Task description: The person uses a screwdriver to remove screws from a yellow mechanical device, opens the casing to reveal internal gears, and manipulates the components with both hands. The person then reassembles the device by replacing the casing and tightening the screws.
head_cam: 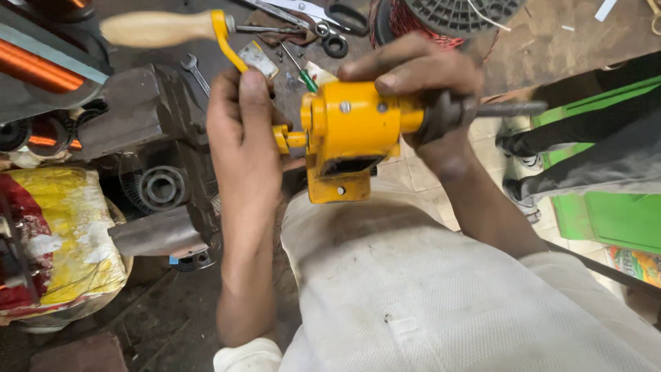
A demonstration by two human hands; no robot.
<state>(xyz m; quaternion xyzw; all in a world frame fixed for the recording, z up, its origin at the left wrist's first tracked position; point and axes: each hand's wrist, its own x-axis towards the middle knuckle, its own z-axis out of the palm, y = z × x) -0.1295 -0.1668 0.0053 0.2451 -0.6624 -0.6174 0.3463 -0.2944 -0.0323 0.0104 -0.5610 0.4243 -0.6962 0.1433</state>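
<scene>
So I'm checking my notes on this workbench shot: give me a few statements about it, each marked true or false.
1. The right hand grips the yellow hand-crank tool. True.
2. The crank's wooden handle is painted green. False: it is pale bare wood.
3. The left hand holds the scissors. False: it is at the crank arm; the scissors lie on the bench.
4. A wrench lies on the bench. True.

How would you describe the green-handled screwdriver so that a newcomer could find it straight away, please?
Start at the yellow hand-crank winder held in both hands. Just above its upper left corner, on the dark workbench, lies the screwdriver. Its green handle sets it apart from the grey spanner nearby.
</scene>
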